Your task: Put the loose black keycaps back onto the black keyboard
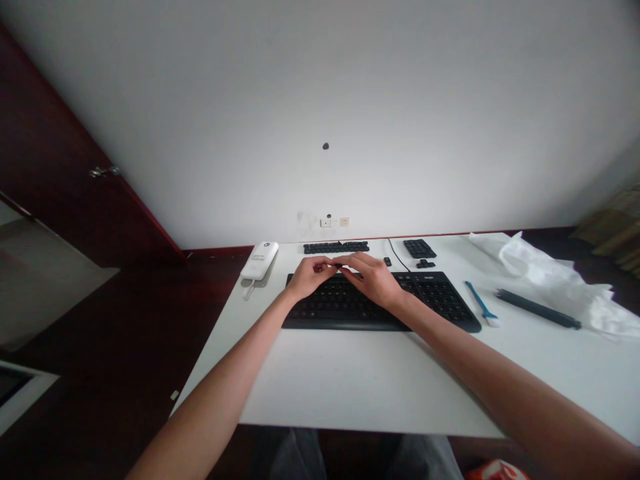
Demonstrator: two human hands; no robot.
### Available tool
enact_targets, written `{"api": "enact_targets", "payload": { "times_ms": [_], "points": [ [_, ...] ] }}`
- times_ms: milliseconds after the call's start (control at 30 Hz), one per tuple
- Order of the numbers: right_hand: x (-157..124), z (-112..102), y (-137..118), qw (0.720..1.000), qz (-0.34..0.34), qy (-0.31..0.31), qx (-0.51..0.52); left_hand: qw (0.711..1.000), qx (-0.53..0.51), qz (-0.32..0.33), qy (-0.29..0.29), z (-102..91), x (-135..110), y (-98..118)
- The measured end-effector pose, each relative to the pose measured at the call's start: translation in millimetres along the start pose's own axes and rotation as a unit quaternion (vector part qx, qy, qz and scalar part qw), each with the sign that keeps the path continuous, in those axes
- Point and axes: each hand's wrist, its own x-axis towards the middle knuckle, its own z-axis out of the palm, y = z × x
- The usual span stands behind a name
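Note:
A black keyboard (pixel 345 308) lies on the white table, and both hands meet above its back edge. My left hand (pixel 313 275) is closed, thumb and fingertips pinching a small black keycap (pixel 339 266). From the other side my right hand (pixel 373 277) pinches at the same keycap, its fingertips nearly touching those of the left. The fingers partly cover the keycap. Behind the keyboard is a row of loose black keycaps (pixel 336 248). Farther right are a block of keycaps (pixel 420 249), a small cluster (pixel 425 264) and a small black piece (pixel 387 262).
A white power bank (pixel 261 260) with a short cable sits at the table's back left. Right of the keyboard lie a blue brush (pixel 480 300) with white bristles, a dark grey stick (pixel 537 309) and a crumpled white bag (pixel 545 273). Behind the table stands a wall (pixel 425 133).

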Motion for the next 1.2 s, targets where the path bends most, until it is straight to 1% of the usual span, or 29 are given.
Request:
{"api": "enact_targets", "payload": {
  "times_ms": [200,300,367,433,533,600,667,767,833,900,933,1000,1067,1133,1200],
  "points": [
    [-0.3,-0.5,3.1,1.000,-0.001,-0.015,0.004,1.000,0.013,0.008,0.007,-1.6,0.4,-3.9],
    [-1.3,-0.4,4.9,1.000,-0.010,-0.014,0.001,0.999,0.031,0.012,-0.005,-1.4,0.4,-1.7],
    [-1.4,0.4,4.7,1.000,-0.008,-0.016,-0.011,0.999,0.052,0.015,-0.002,-2.2,0.2,0.8],
    [-1.1,0.5,5.0,0.999,0.005,-0.015,-0.034,0.997,0.078,0.018,0.019,-6.3,0.0,1.9],
    [-0.3,-5.1,10.9,0.997,0.036,-0.001,-0.063,0.988,0.130,0.013,0.077,-21.0,0.3,-2.1],
    [0.4,-15.4,19.4,0.996,0.060,0.014,-0.068,0.978,0.166,0.006,0.124,-34.7,0.9,-9.2],
    [1.1,-31.4,30.4,0.993,0.086,0.035,-0.074,0.968,0.192,-0.007,0.161,-47.7,1.6,-19.0],
    [-0.1,-61.3,48.7,0.985,0.135,0.053,-0.095,0.958,0.213,-0.033,0.189,-60.4,3.0,-34.6],
    [-5.3,-80.9,61.4,0.980,0.167,0.045,-0.098,0.957,0.209,-0.042,0.195,-63.2,3.9,-42.5],
    [-16.0,-98.1,75.1,0.976,0.204,0.024,-0.074,0.958,0.209,-0.042,0.190,-63.0,4.5,-46.9],
    [-23.4,-105.7,82.1,0.972,0.230,0.009,-0.046,0.958,0.213,-0.042,0.184,-62.2,4.7,-47.7],
    [-40.5,-119.0,95.7,0.954,0.297,-0.021,0.018,0.958,0.226,-0.043,0.171,-60.5,5.0,-47.6],
    [-57.1,-130.1,106.5,0.935,0.347,-0.047,0.054,0.957,0.235,-0.045,0.163,-59.4,5.3,-46.6],
    [-68.9,-138.7,112.1,0.922,0.372,-0.076,0.073,0.956,0.240,-0.047,0.161,-59.1,5.8,-46.4],
    [-74.1,-143.8,112.0,0.917,0.376,-0.103,0.090,0.955,0.247,-0.049,0.157,-59.5,6.2,-47.4]
  ]
}}
